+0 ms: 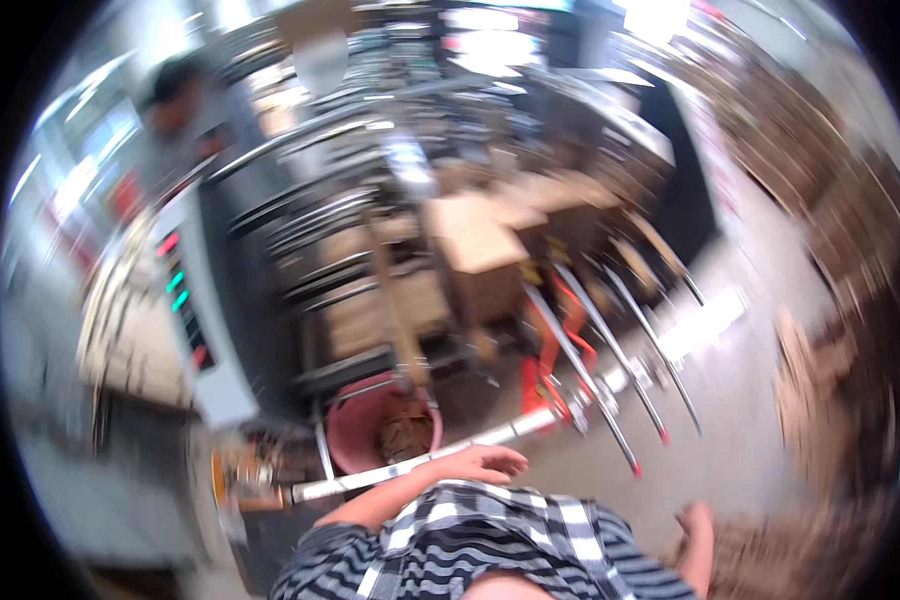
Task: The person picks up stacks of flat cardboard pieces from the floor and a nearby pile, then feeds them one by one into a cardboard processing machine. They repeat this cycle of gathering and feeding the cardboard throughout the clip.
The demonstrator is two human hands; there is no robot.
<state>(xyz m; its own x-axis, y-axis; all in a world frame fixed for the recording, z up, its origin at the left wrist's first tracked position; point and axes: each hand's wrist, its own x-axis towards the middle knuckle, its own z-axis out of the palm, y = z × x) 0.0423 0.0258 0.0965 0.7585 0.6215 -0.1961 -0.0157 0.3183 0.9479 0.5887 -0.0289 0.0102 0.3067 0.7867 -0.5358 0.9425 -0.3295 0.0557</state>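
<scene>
My left hand [480, 463] is held in front of my body, its fingers stretched out and nothing in them. Just beyond it runs a long white rail [515, 428]; whether I touch it cannot be told. Low at my right side hangs my right hand [696, 518], small and smeared by motion, so its fingers do not show clearly. Past the rail stands a large machine [260, 270] with metal bars and brown cardboard [475, 235] on it. Several metal rods [610, 350], some red-tipped, stick out toward me.
A pink bucket [345, 430] with brown scraps stands beneath the machine. The grey control panel [210, 320] has red and green buttons. Another person [175, 110] is at the far left. Stacked cardboard [865, 230] lines the right, beside grey floor [730, 420].
</scene>
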